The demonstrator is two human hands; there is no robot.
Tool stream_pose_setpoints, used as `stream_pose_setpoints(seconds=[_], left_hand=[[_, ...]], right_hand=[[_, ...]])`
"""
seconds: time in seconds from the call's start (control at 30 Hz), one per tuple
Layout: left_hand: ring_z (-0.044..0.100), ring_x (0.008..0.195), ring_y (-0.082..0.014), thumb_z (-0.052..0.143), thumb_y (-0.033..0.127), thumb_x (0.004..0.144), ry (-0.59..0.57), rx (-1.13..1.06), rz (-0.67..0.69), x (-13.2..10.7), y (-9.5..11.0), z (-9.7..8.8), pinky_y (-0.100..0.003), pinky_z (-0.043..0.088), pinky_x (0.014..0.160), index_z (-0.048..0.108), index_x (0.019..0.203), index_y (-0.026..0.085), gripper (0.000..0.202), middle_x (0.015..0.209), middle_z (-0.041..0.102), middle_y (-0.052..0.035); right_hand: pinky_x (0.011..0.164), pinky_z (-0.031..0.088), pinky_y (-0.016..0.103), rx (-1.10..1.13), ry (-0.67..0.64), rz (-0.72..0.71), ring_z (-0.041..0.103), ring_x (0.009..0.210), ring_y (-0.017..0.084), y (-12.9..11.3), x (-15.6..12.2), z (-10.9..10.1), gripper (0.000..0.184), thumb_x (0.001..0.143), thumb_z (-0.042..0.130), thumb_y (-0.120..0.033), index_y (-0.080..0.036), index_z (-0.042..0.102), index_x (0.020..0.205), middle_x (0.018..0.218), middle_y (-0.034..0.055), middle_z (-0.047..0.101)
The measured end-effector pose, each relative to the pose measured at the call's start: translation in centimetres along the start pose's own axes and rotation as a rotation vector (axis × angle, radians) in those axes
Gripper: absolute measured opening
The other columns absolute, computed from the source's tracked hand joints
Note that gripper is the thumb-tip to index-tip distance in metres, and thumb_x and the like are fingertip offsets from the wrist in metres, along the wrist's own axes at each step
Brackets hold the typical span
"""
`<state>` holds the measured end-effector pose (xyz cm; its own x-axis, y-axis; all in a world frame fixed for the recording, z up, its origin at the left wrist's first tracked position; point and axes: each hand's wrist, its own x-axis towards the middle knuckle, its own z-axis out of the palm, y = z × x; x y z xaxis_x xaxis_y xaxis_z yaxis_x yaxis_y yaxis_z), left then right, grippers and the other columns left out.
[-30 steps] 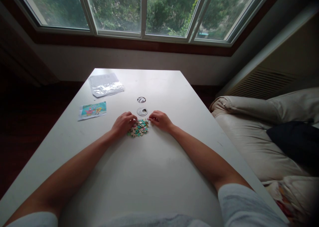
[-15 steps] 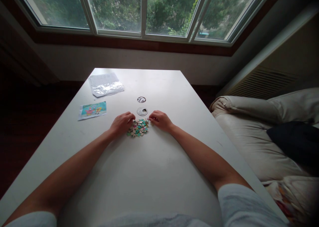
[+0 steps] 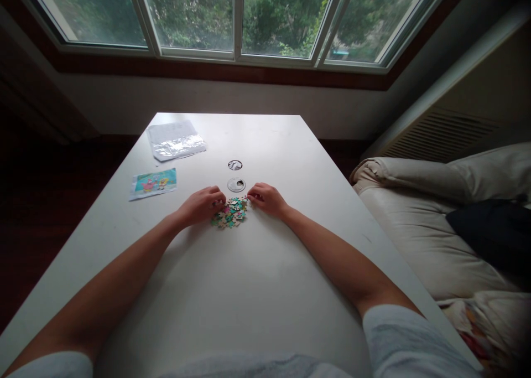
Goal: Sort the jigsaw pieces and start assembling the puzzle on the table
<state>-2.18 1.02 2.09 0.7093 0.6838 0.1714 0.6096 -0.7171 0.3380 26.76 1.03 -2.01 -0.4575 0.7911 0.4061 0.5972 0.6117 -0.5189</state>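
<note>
One pile of puzzle pieces (image 3: 232, 215), loose, on a white table (image 3: 240, 289)

Pile: turquoise, pink and tan pieces, heaped between my hands.
Left hand (image 3: 202, 204): mine, at the pile's far left edge; fingers curled inward, whether clamped on a piece I cannot tell.
Right hand (image 3: 267, 199): mine, at the pile's far right edge; fingers bent and bunched together, whether a piece is pinched at the tips I cannot tell.
Round grey cover (image 3: 233, 186): one, just beyond the pile.
Dark-rimmed disc (image 3: 234, 165): one, farther beyond the pile.
Picture card (image 3: 153, 184): one, cartoon figures on turquoise, left of the pile.
Plastic bag (image 3: 176, 140): one, clear and shiny, beyond the pile to the left.
Sofa (image 3: 418, 228): one, pale, well right of the pile.
</note>
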Motion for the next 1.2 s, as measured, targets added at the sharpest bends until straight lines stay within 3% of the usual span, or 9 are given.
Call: stream_pose_setpoints(seconds=[0.37,0.6,0.83,1.0,1.07,1.2], left_hand=[[0.060,0.088,-0.0204,0.047,0.023,0.097,0.049,0.175,0.049,0.1,0.1,1.2,-0.031,0.045,0.075,0.066,0.096,0.024,0.020,0.099,0.065,-0.0066],[0.061,0.090,-0.0209,0.051,0.023,0.092,0.071,0.167,-0.047,0.0,0.1,1.5,-0.030,0.045,0.073,0.066,0.093,0.024,0.014,0.095,0.067,-0.0047],[0.059,0.074,-0.0185,0.057,0.024,0.085,0.135,0.152,-0.196,-0.1,0.0,1.2,-0.030,0.039,0.064,0.064,0.090,0.024,0.009,0.090,0.066,-0.0025],[0.059,0.076,-0.0192,0.055,0.031,0.090,0.172,0.165,-0.267,-0.1,-0.5,1.1,-0.031,0.039,0.064,0.064,0.088,0.023,0.012,0.090,0.065,-0.0036],[0.059,0.078,-0.0194,0.053,0.034,0.092,0.166,0.152,-0.260,-0.1,-0.8,1.1,-0.031,0.040,0.066,0.064,0.089,0.023,0.016,0.090,0.064,-0.0039],[0.061,0.085,-0.0190,0.054,0.035,0.093,0.092,0.054,-0.155,-0.1,-1.1,0.6,-0.031,0.046,0.074,0.067,0.099,0.024,0.018,0.099,0.063,-0.0041]], right_hand=[[0.073,0.042,0.027,0.006,0.001,0.003,0.054,0.075,0.015,-0.1,0.1,-0.1,0.011,0.093,0.062,-0.025,-0.020,0.070,0.089,0.083,0.0027,0.063],[0.073,0.042,0.027,0.006,0.003,-0.002,0.054,0.075,0.015,-0.2,0.1,-0.2,0.011,0.094,0.061,-0.025,-0.020,0.070,0.090,0.084,0.0030,0.064],[0.073,0.043,0.028,-0.007,-0.003,-0.013,0.054,0.075,0.015,0.1,0.1,0.1,0.011,0.093,0.061,-0.025,-0.021,0.070,0.090,0.083,0.0027,0.063],[0.078,0.045,0.031,-0.028,-0.009,-0.040,0.057,0.083,0.018,-0.4,0.1,-0.1,0.012,0.095,0.061,-0.029,-0.022,0.070,0.094,0.089,0.0049,0.065],[0.085,0.046,0.034,-0.043,-0.025,-0.087,0.058,0.094,0.021,-1.1,0.0,-0.2,0.018,0.095,0.062,-0.037,-0.023,0.070,0.103,0.101,0.0078,0.066],[0.098,0.044,0.043,-0.112,-0.142,-0.204,0.055,0.112,0.028,-2.9,-0.1,-0.6,0.052,0.088,0.069,-0.054,-0.025,0.061,0.131,0.124,0.0124,0.062]])
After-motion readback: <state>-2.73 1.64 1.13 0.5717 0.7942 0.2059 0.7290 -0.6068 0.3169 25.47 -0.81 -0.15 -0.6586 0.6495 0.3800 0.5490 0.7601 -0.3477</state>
